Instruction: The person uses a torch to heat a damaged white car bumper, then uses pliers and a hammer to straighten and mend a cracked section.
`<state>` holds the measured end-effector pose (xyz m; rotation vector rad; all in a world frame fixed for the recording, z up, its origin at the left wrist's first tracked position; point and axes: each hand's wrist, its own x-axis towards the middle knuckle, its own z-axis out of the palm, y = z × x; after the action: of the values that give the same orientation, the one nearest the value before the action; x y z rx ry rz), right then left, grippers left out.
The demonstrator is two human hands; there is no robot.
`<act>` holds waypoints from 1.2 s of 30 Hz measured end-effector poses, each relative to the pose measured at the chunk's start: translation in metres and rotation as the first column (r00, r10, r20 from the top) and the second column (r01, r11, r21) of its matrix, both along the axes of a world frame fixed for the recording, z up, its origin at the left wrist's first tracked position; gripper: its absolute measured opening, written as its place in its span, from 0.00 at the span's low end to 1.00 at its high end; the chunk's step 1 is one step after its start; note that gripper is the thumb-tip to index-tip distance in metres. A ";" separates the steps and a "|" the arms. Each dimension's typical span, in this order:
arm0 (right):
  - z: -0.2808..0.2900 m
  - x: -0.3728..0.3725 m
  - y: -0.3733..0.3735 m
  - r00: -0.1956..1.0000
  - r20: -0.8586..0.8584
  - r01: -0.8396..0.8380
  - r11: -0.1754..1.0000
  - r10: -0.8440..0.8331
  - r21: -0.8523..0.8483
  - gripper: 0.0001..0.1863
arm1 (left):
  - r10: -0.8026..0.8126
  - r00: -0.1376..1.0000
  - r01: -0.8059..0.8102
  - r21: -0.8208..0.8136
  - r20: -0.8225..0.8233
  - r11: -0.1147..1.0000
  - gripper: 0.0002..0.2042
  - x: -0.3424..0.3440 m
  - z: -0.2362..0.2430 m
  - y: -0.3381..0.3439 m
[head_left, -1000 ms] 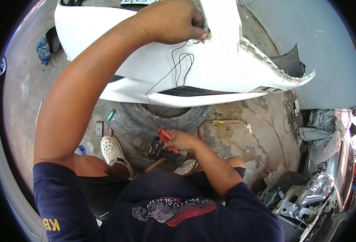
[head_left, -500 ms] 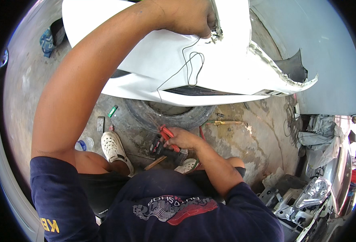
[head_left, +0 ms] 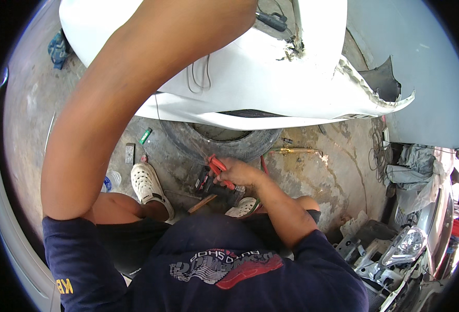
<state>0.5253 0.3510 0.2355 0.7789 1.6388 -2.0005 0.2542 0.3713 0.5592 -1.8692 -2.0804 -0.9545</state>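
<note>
My left hand (head_left: 240, 15) reaches over the white bumper (head_left: 260, 83) at the top edge; its fingers are hidden, so what it holds cannot be told. A thin looped wire (head_left: 207, 73) hangs down the bumper from under that arm. Right of the hand, a black object with a cord (head_left: 273, 21) shows by a cracked, chipped patch (head_left: 292, 52). My right hand (head_left: 240, 172) grips red-handled pliers (head_left: 217, 165), their jaws pointing up toward the tyre (head_left: 255, 145) beneath the bumper. A black cordless power tool (head_left: 202, 182) lies just under that hand.
A green object (head_left: 146, 135), metal block (head_left: 129, 153), bottle (head_left: 112, 181) and wooden stick (head_left: 201, 204) lie near my feet. A brass torch (head_left: 292, 151) is on the floor. Cable coils (head_left: 377, 161), a grey panel (head_left: 422, 93) and car parts with a headlamp (head_left: 403, 244) are at right.
My left hand has moved up from the cracked patch, out to the top edge, uncovering the black object. The wire loops sit further left. My right hand stays on the pliers, slightly higher.
</note>
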 end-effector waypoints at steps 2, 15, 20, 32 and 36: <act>-0.002 -0.002 0.001 1.000 0.002 -0.025 1.000 0.025 -0.009 0.23 | 0.085 0.984 -0.087 -0.007 -0.156 0.996 0.08 0.005 0.003 0.005; 0.000 0.002 0.003 0.997 -0.024 -0.069 0.997 0.070 0.040 0.22 | -0.277 0.961 0.276 -0.073 0.004 0.958 0.09 -0.011 -0.039 0.004; 0.005 0.001 0.001 0.998 -0.019 -0.059 0.998 0.060 0.037 0.21 | -0.301 0.952 0.297 -0.076 -0.046 0.952 0.09 -0.006 -0.047 0.013; 0.019 -0.002 0.005 0.995 0.019 -0.098 0.992 0.097 0.076 0.18 | -0.290 0.951 0.291 -0.011 -0.107 0.957 0.07 -0.004 -0.046 0.017; 0.010 -0.002 0.005 0.993 0.063 -0.105 0.993 0.102 0.050 0.21 | -0.292 0.944 0.288 -0.048 -0.156 0.956 0.07 -0.006 -0.043 0.018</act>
<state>0.5231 0.3561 0.2457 0.7495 1.6689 -1.8516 0.2485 0.3893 0.5162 -2.2289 -1.7645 -0.8053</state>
